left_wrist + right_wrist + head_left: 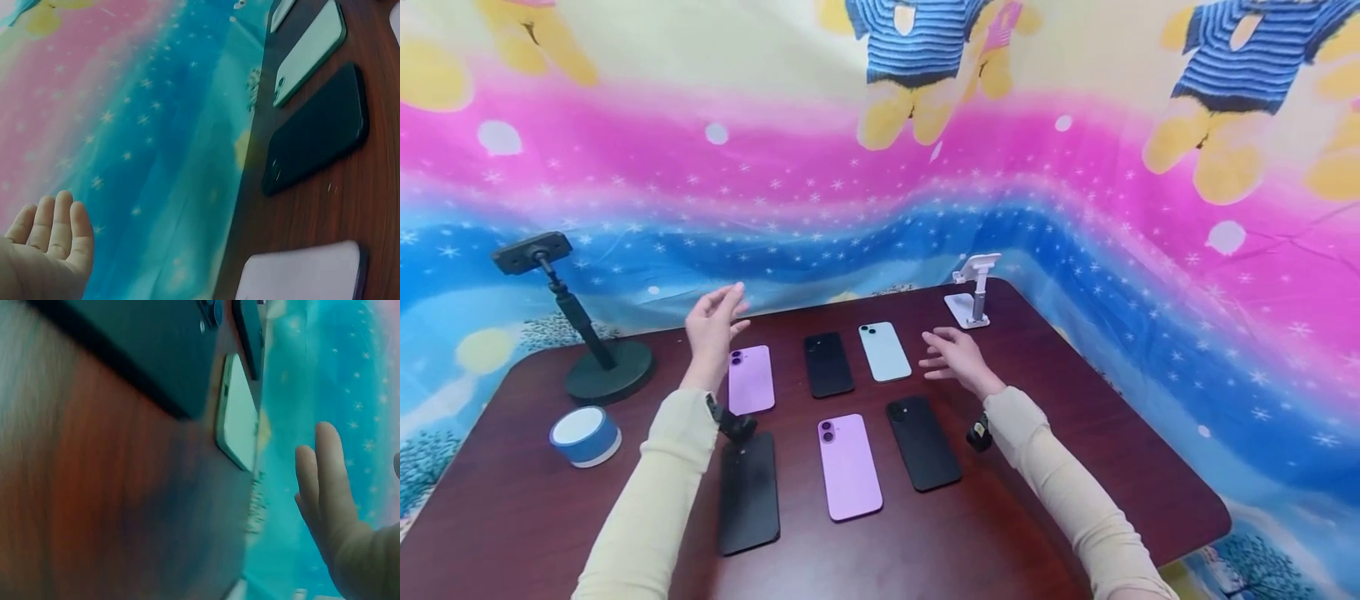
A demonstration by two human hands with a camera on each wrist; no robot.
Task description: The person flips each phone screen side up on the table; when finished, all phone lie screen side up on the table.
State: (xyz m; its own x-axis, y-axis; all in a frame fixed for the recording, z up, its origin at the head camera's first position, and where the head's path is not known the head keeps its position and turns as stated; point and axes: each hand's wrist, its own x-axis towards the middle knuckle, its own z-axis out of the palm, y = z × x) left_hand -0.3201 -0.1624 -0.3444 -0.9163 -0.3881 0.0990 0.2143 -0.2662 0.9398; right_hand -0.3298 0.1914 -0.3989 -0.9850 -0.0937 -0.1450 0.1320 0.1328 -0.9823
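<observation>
My left hand (713,329) is raised, fingers loosely extended, just above the back-left purple phone (752,379); it holds nothing. In the left wrist view its fingers (61,219) are relaxed and apart from the phones. My right hand (958,360) hovers to the right of a pale mint phone (885,352), fingers loose and no object in them. Between purple and mint lies a black phone (829,365). The front row has a dark phone (749,496) under the left wrist, a second purple phone (850,468) and another black phone (922,443).
A black stand with a round base (610,371) stands at the back left, with a blue and white round object (585,436) before it. A white phone stand (979,292) is at the back right. Patterned cloth (760,167) hangs behind the dark wooden table (1120,467).
</observation>
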